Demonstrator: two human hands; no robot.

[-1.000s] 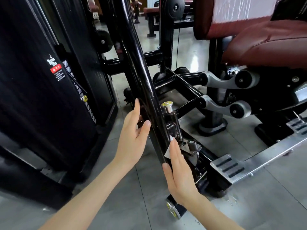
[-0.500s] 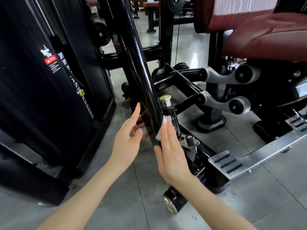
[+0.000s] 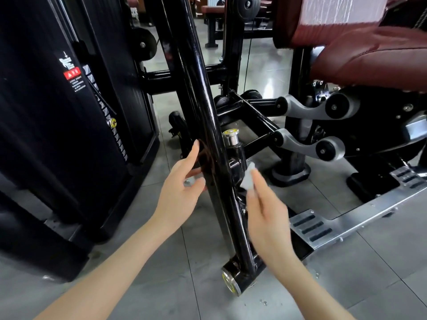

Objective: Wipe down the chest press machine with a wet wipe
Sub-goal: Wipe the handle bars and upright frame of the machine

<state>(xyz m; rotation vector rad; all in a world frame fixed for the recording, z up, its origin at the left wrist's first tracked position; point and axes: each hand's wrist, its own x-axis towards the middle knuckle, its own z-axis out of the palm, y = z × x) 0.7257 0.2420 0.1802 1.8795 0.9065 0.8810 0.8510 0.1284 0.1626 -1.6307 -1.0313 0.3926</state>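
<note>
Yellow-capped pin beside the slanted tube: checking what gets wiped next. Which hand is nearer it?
Right. The right hand, pinching the wet wipe, sits just below the pin; the left hand is across the tube from it.

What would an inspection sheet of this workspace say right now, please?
Surface: grey tiled floor, glossy in the background.
Job's things: white wet wipe close beside the glossy black frame tube; contact unclear.
Clutter: nothing seen.
Hands: right hand pinches the wet wipe; left hand, fingers straight, touches the frame tube's left side.
Cables: one thin cable hangs behind the frame.
Surroundings: black weight-stack shroud on the left, maroon seat pad on the right, metal footplate below it.
</note>
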